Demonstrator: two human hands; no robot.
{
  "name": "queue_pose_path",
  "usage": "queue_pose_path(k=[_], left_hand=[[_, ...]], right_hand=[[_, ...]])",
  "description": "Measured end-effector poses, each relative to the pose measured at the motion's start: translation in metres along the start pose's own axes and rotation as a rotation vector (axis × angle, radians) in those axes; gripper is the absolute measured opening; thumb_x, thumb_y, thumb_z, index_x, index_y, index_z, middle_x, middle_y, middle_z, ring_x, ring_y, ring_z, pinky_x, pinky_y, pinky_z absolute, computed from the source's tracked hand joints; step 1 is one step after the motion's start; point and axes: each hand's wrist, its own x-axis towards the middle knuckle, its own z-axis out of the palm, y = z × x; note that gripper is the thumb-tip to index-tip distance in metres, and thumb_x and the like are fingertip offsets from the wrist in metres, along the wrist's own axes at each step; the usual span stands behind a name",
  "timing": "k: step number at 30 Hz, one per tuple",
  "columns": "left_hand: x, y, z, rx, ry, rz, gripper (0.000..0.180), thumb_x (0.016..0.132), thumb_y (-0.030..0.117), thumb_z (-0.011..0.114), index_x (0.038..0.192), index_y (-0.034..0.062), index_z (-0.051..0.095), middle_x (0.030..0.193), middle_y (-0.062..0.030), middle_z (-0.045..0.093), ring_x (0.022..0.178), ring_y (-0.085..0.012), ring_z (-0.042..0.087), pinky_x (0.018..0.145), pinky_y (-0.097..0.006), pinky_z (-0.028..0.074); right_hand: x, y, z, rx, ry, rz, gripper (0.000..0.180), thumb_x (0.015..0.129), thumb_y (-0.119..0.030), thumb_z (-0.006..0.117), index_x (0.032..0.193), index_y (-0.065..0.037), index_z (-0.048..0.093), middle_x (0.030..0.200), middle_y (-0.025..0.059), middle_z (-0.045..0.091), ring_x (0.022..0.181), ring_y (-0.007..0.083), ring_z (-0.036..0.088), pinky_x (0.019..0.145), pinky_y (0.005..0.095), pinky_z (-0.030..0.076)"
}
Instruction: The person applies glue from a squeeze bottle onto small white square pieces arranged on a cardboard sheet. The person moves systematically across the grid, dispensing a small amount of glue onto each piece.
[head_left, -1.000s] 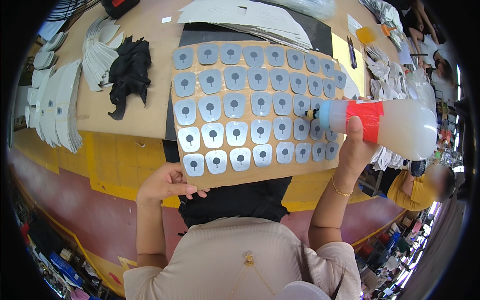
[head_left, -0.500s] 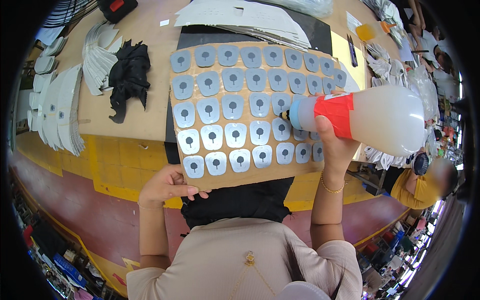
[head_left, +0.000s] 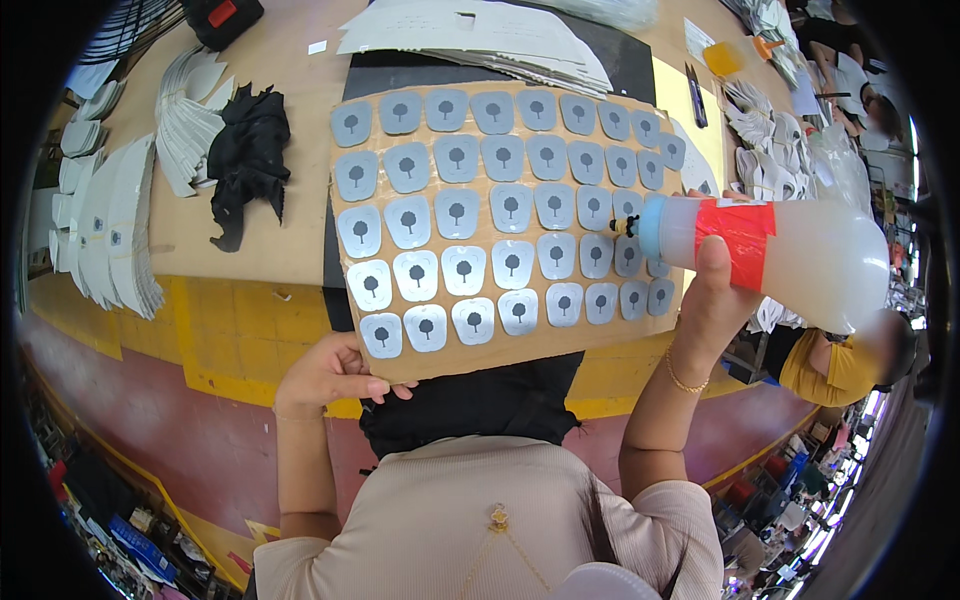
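My left hand pinches the near left corner of a brown cardboard sheet between thumb and fingers. Rows of silver-grey patches, each with a dark tree shape, lie across the sheet. My right hand is wrapped round a squeeze bottle of cloudy whitish liquid, with red tape about its neck end and a light-blue collar. Tipped on its side, the bottle points its dark nozzle left, over the patches in the middle row toward the right. Whether the nozzle touches a patch, I cannot tell.
White sheets are stacked beyond the cardboard. A black cloth and bundles of white pieces lie at the left. To the right are a dark slim tool and a yellow bottle. A person in yellow is at far right.
My right hand has moved the bottle to the right along the patches, uncovering more of them. The left hand keeps its hold on the cardboard corner.
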Motion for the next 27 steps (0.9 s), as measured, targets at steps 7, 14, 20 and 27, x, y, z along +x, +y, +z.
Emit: queue_pose_path(k=[7, 14, 20, 27], left_hand=[[-0.001, -0.004, -0.002, -0.015, -0.007, 0.024, 0.037, 0.071, 0.005, 0.065, 0.105, -0.0058, 0.054, 0.094, -0.0183, 0.063, 0.082, -0.0241, 0.064, 0.061, -0.025, 0.051], [-0.001, -0.003, -0.002, -0.011, -0.007, 0.017, 0.038, 0.070, 0.004, 0.065, 0.105, -0.0058, 0.054, 0.094, -0.0188, 0.063, 0.083, -0.0245, 0.064, 0.062, -0.026, 0.051], [0.001, -0.005, -0.005, -0.016, -0.014, -0.010, 0.042, 0.069, 0.003, 0.066, 0.107, -0.0064, 0.052, 0.096, -0.0196, 0.063, 0.084, -0.0255, 0.064, 0.064, -0.027, 0.051], [0.002, -0.005, -0.005, -0.029, -0.026, -0.014, 0.044, 0.068, 0.002, 0.066, 0.108, -0.0076, 0.050, 0.097, -0.0196, 0.062, 0.085, -0.0270, 0.064, 0.063, -0.028, 0.052]], right_hand=[[-0.004, 0.014, -0.002, -0.092, -0.043, 0.029, 0.051, 0.067, -0.017, 0.077, 0.105, 0.000, 0.048, 0.096, 0.0097, 0.056, 0.086, 0.0208, 0.060, 0.079, 0.0324, 0.050], [-0.005, 0.019, -0.006, -0.156, -0.061, 0.022, 0.052, 0.068, -0.017, 0.076, 0.106, 0.000, 0.047, 0.098, 0.0103, 0.055, 0.088, 0.0215, 0.060, 0.079, 0.0327, 0.050], [0.003, 0.012, -0.023, -0.131, 0.034, 0.002, 0.054, 0.074, -0.020, 0.070, 0.114, 0.002, 0.040, 0.103, 0.0131, 0.052, 0.091, 0.0280, 0.059, 0.082, 0.0388, 0.049], [0.001, 0.018, -0.028, -0.205, 0.058, -0.009, 0.044, 0.069, -0.013, 0.074, 0.103, 0.001, 0.050, 0.094, 0.0096, 0.057, 0.085, 0.0181, 0.059, 0.077, 0.0294, 0.050]])
